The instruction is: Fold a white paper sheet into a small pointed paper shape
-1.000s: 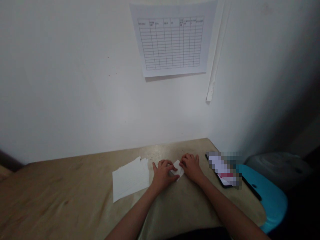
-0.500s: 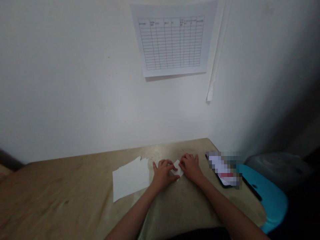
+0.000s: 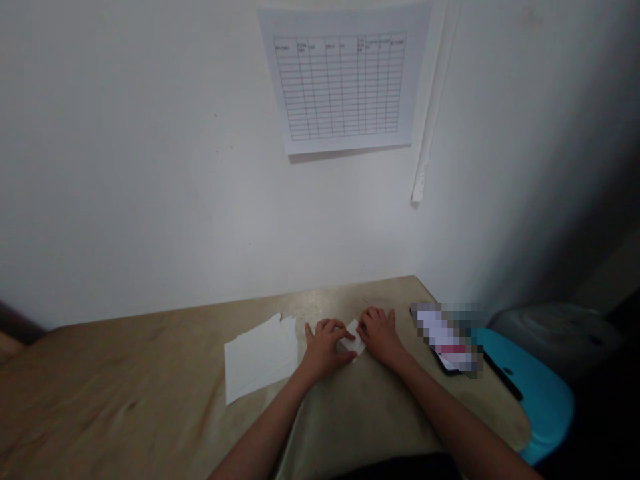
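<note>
A small folded piece of white paper (image 3: 354,343) lies on the brown-covered table (image 3: 370,413) between my two hands. My left hand (image 3: 327,348) holds its left side, with the thumb at the near edge and the fingers curled over the top. On the other side, the fingers of my right hand (image 3: 377,333) pinch the paper's right edge. Part of the paper is hidden under the fingers, so its full shape does not show. Left of my left hand rests a larger white sheet (image 3: 260,360) with a torn upper edge.
A phone (image 3: 445,340), partly blurred out, lies at the table's right side. Beyond that edge is a blue stool (image 3: 545,393) with a dark strip beside it. The white wall (image 3: 150,200) behind carries a printed table sheet (image 3: 345,87).
Both hands keep almost the same places on the small folded paper. The whole view has shifted very slightly; nothing was let go or picked up.
</note>
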Tool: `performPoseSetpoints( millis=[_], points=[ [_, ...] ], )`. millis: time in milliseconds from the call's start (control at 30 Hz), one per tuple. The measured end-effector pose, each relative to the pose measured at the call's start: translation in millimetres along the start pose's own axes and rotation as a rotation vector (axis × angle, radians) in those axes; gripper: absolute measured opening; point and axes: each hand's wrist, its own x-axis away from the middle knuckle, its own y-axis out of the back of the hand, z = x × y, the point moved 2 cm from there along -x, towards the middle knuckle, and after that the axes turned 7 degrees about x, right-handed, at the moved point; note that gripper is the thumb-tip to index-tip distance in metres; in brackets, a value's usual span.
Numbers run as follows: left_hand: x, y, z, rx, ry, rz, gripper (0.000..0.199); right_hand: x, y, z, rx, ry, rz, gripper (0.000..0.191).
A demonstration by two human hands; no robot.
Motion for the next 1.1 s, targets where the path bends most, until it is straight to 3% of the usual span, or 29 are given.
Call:
performPoseSetpoints(
  millis=[533, 833, 967, 1100],
  points=[
    [0.2, -1.1, -1.0, -0.003, -0.014, -0.008, 0.041, 0.0, 5.4, 2.6, 0.036, -0.001, -0.016, 0.022],
    [-1.1, 1.1, 0.0, -0.004, -0.025, 0.032, 0.028, 0.3, 7.0, 1.8, 0.013, 0.005, -0.008, 0.02],
    [-2.6, 1.7, -2.4, -0.004, -0.011, 0.005, 0.015, 0.6, 8.4, 2.2, 0.006, 0.008, -0.009, 0.02],
    [-4.0, 0.4, -6.9, -0.002, 0.008, -0.015, 0.014, -0.1, 7.5, 2.1, 0.007, 0.006, -0.001, 0.021]
  ],
)
